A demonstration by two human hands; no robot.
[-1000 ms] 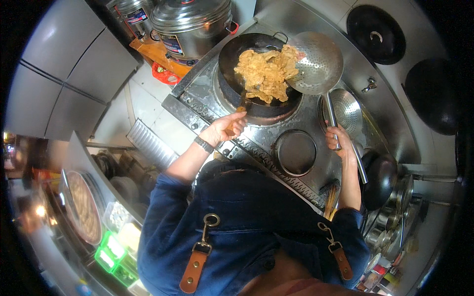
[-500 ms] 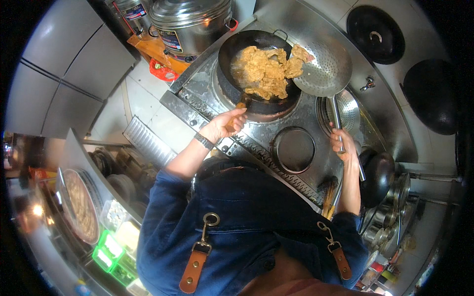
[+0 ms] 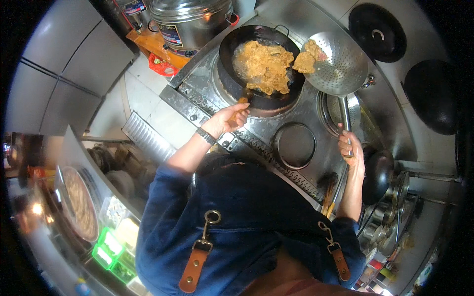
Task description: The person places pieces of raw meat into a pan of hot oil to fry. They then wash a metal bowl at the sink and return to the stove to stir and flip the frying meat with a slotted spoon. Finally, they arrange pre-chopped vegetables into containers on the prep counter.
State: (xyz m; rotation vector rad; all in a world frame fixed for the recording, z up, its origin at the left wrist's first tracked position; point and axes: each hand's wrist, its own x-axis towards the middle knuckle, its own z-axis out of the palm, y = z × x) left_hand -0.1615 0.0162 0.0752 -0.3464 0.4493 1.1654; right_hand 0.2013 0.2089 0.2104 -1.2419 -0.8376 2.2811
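My left hand [image 3: 231,119] is closed round the wooden handle of a black wok [image 3: 232,81] that sits on the stove burner. Inside the wok lies a heap of golden-brown battered fried food [image 3: 266,69]. With my right hand [image 3: 351,148] I grip the long metal handle of a large perforated skimmer [image 3: 340,64], held up just right of the wok. One fried piece [image 3: 310,57] rests on the left part of the skimmer's bowl and hangs over its edge. Whether that piece touches the wok's rim I cannot tell.
On the steel stove [image 3: 256,132] are a round dark burner lid [image 3: 295,145] and a perforated strainer [image 3: 345,107] under the skimmer. A large steel pot [image 3: 190,24] stands at the far left. Black woks [image 3: 432,96] hang on the right wall; another [image 3: 377,176] sits near my right forearm.
The skimmer has moved right, away from the wok, with the fried piece on it. More of that piece shows apart from the heap. My left hand keeps its hold.
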